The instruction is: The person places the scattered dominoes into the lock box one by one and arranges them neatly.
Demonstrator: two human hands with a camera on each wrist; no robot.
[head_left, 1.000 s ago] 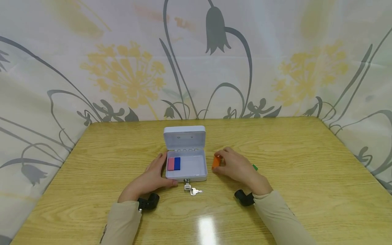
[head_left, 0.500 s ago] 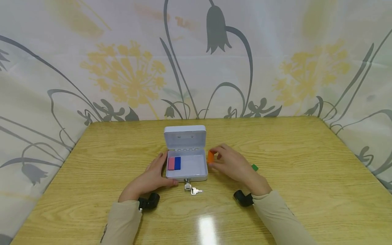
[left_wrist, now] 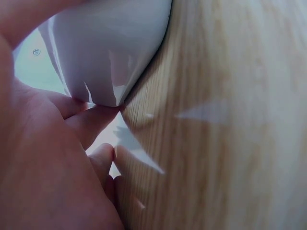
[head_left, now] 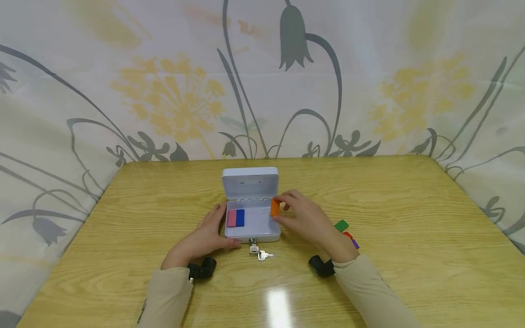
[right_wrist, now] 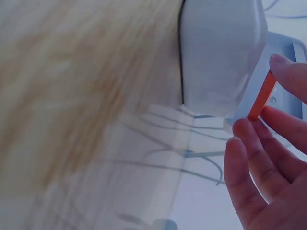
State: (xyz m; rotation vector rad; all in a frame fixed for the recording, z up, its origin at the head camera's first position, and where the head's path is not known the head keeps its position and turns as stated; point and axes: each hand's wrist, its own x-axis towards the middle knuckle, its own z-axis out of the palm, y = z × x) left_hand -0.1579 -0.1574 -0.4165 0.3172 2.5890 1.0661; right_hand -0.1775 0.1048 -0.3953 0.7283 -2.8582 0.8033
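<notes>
A white metal cash box (head_left: pixel 257 228) stands on the table, its lid (head_left: pixel 250 183) raised. My left hand (head_left: pixel 202 239) grips the box's left end, thumb along the front and fingers at the side and back corner. Between thumb and fingertips my right hand (head_left: pixel 308 219) pinches an orange block (head_left: pixel 275 207), over the right side of the box; the right wrist view shows this block (right_wrist: pixel 264 94) as a thin slab seen edge-on. Inside, at the left, lie a pink block (head_left: pixel 232 218) and a blue block (head_left: pixel 240 217) side by side.
A key (head_left: pixel 254 248) sits in the lock at the box's front, with a second key (head_left: pixel 265 255) lying beside it. Right of my right hand lie a green block (head_left: pixel 341 225), a red block (head_left: pixel 347 235) and a purple block (head_left: pixel 355 244). A flowered cloth (head_left: pixel 262 82) hangs behind the table.
My right hand has carried the orange block leftward from beside the box to above its right side. More of the green, red and purple blocks now shows. The left hand keeps its place.
</notes>
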